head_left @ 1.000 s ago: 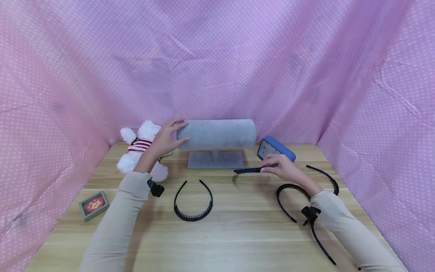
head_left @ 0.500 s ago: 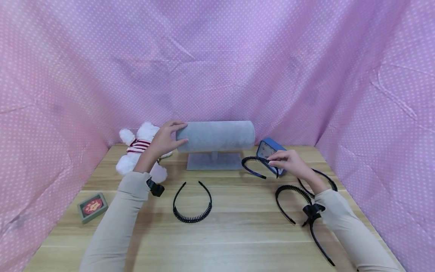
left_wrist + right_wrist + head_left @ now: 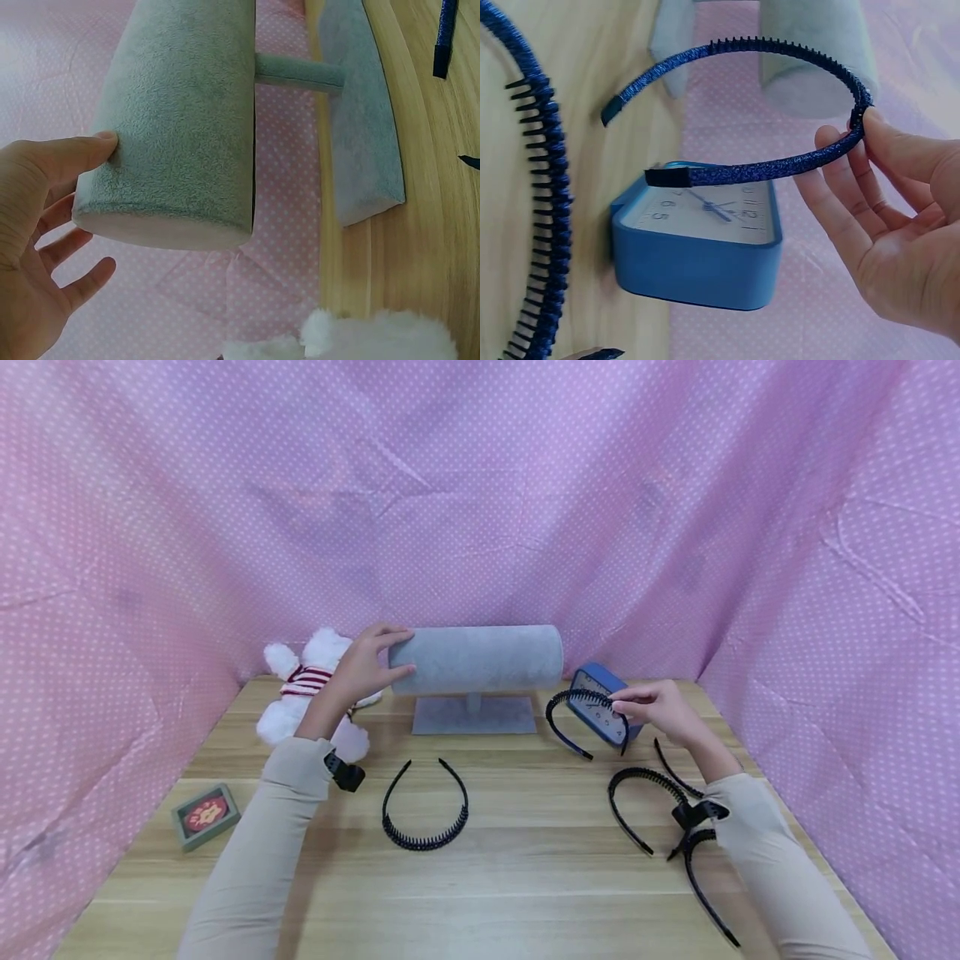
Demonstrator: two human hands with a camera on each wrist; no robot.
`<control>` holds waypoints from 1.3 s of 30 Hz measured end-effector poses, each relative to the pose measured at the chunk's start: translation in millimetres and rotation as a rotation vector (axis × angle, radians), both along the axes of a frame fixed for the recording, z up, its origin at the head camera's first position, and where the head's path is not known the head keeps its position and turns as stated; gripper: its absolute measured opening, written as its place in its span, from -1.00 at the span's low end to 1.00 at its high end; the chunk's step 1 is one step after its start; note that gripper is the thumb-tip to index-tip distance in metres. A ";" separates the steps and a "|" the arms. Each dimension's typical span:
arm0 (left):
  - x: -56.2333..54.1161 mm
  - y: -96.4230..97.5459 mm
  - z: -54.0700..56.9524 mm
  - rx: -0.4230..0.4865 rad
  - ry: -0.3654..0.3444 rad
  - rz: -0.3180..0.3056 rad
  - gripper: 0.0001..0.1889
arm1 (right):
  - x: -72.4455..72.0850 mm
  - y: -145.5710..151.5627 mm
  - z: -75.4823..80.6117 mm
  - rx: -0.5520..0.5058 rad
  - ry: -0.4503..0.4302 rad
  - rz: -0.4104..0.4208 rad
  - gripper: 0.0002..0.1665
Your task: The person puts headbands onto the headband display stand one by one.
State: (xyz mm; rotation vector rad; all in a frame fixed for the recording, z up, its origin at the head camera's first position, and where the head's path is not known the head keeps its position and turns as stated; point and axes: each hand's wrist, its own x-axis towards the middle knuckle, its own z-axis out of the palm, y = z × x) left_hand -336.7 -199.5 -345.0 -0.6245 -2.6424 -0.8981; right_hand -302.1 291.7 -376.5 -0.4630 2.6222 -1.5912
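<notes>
My left hand (image 3: 363, 662) grips the left end of a grey plush display roll (image 3: 480, 660) on a T-shaped stand. Its thumb presses the roll's surface, and fingers reach behind it in the left wrist view. My right hand (image 3: 663, 706) pinches a dark blue toothed headband (image 3: 757, 171) between thumb and fingers, raised in front of a blue clock (image 3: 697, 277). The band's two tips point away from the hand in the right wrist view. Another toothed headband (image 3: 426, 843) lies left of centre on the table, teeth side nearest the front.
More headbands lie at the right: one curved headband (image 3: 637, 772), one near my forearm (image 3: 703, 900), one behind them (image 3: 669, 766). A white plush toy (image 3: 307, 693) in a striped top sits at back left. A small green frame (image 3: 187, 827) lies at the left edge of the wooden table (image 3: 480, 893).
My right hand has moved back and to the right, turning the held headband from edge-on to an upright arch before the clock. My left hand stays on the roll.
</notes>
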 end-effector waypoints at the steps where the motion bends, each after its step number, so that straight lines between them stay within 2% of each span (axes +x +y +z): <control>1: 0.0 -0.1 0.2 0.001 0.000 0.000 -0.36 | 0.6 0.4 1.7 -0.015 -0.011 -0.005 -0.57; 9: 0.4 -1.3 2.3 -0.006 0.000 0.005 -0.37 | 4.7 0.7 10.1 -0.141 -0.062 -0.039 -0.47; 14: 0.7 -0.8 1.4 0.000 -0.013 0.004 -0.37 | 8.0 1.8 15.8 -0.122 -0.070 -0.110 -0.43; 18: 1.2 -0.2 0.6 0.003 -0.018 0.004 -0.37 | 9.9 4.3 20.8 -0.092 -0.053 -0.137 -0.44; 22: 1.2 0.0 -0.1 0.002 -0.019 0.004 -0.36 | 10.5 7.1 25.2 -0.131 -0.031 -0.128 -0.50; 28: 1.0 -0.4 -0.4 -0.004 -0.011 0.005 -0.37 | 9.6 8.8 31.8 -0.182 -0.012 -0.182 -0.66; 30: 1.0 -0.7 -0.2 -0.005 -0.007 0.005 -0.37 | 8.8 7.2 34.1 -0.197 -0.015 -0.206 -0.65; 35: 1.3 -0.6 0.9 -0.003 -0.001 -0.002 -0.37 | 5.8 -0.5 39.4 -0.229 -0.026 -0.253 -0.45; 37: 1.2 -0.2 1.2 -0.001 0.001 -0.004 -0.37 | 3.9 -3.9 40.1 -0.254 -0.025 -0.265 -0.46; 39: 0.7 0.1 0.9 0.000 0.004 -0.004 -0.38 | 1.9 -7.5 39.9 -0.294 -0.013 -0.274 -0.58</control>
